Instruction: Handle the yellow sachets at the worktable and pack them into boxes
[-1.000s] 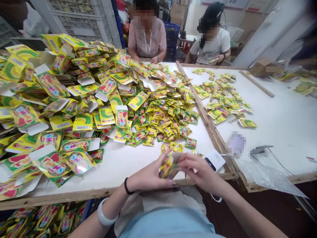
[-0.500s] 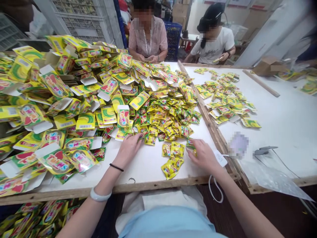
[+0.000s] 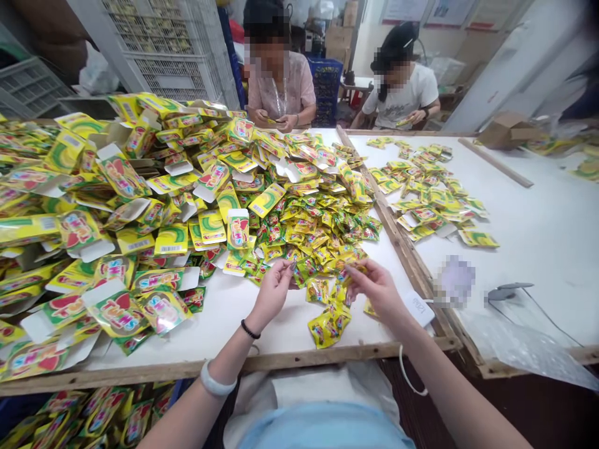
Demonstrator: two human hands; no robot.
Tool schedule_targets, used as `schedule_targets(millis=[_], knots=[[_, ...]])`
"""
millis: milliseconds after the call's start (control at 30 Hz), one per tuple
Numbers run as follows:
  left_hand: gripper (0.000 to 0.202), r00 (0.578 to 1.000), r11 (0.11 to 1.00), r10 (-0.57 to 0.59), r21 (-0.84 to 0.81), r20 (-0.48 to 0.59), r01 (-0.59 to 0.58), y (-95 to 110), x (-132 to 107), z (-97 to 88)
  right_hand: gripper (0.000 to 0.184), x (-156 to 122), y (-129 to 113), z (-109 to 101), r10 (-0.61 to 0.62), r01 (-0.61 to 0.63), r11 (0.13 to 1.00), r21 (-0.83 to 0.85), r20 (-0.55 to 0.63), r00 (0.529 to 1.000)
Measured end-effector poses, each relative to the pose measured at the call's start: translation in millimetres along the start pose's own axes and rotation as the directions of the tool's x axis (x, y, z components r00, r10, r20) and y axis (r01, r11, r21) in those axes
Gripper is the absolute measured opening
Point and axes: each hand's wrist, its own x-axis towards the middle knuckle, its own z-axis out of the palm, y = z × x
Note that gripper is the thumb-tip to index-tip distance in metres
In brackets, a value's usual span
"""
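Note:
A big heap of small yellow-green sachets [image 3: 313, 224] covers the middle of the white table [image 3: 243, 312]. My left hand [image 3: 274, 290] is raised at the heap's near edge, fingertips pinched on one sachet. My right hand [image 3: 377, 290] hovers just to the right and pinches another sachet. Between and below the hands, a small stack of sachets [image 3: 330, 324] lies near the table's front edge. Left of the heap, folded yellow cartons [image 3: 107, 212] with open white flaps are piled high.
A white power bank [image 3: 418, 307] with a cable lies by my right wrist at the wooden divider [image 3: 397, 240]. The right table carries more sachets [image 3: 423, 187], a clear plastic sheet [image 3: 519, 346] and a cardboard box [image 3: 508, 128]. Two people sit at the far side.
Both hands put the held bundle down near the front edge, reached into the heap, and now lift off the table, each pinching a sachet. The view has tilted slightly upward.

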Motion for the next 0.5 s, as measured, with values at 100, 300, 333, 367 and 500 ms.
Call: schedule_targets(millis=[100,300,333,367,500], knots=[[0.033,0.999,0.994,-0.034,-0.107,0.029,0.037,6.6,-6.8,13.9,0.03,5.4,-19.4,21.7,0.157,-0.168,0.921,0.351,0.061,0.986],[0.043,1.0,0.976,-0.03,-0.217,0.005,0.03,3.5,-15.2,26.8,0.031,6.6,-15.2,45.3,0.188,-0.162,0.931,0.327,-0.048,0.981],[0.04,1.0,0.977,-0.017,-0.212,-0.014,0.013,0.3,-16.7,28.6,0.03,4.1,-10.8,45.4,0.159,-0.13,0.965,0.229,-0.112,0.981],[0.037,1.0,0.98,-0.004,-0.197,-0.025,-0.001,-3.0,-18.8,30.6,0.03,1.1,-6.4,44.8,0.118,-0.097,0.988,0.124,-0.173,0.978],[0.033,0.999,0.995,0.043,-0.089,0.023,-0.041,-7.3,-28.7,37.4,0.061,-9.8,7.2,34.6,-0.026,0.026,1.0,0.004,-0.054,0.998]])
